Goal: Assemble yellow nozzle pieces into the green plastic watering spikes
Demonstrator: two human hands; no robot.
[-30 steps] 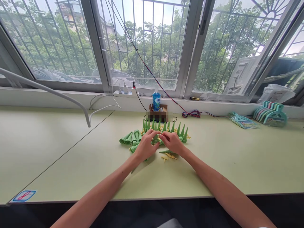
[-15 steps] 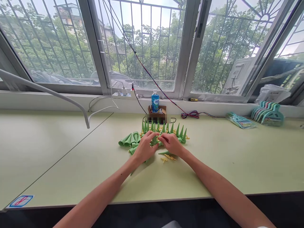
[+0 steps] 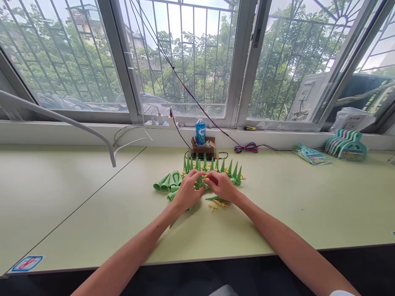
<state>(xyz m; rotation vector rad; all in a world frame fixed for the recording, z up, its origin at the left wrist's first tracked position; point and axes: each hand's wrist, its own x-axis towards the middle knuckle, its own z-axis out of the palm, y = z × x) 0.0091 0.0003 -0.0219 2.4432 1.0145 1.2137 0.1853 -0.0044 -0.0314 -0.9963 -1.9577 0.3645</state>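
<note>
Green cone (image 3: pixel 200 181) pinched between our left hand (image 3: pixel 187 191) and right hand (image 3: pixel 222 186), fingers closed; we advise a steady, upright hold.

A head-worn camera looks forward and down over a green table (image 3: pixel 293 205). The left hand (image 3: pixel 186 191) and right hand (image 3: pixel 222 187) sit centre, with windows (image 3: pixel 191 61) beyond.

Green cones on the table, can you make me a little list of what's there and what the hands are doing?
left hand: holds a green cone
right hand: fingertips touch that cone; grip too small to tell
standing cones: row just behind the hands
lying cones: heap left of the hands
yellow pieces: loose on the table near the right hand
behind: blue bottle and cardboard box
</note>
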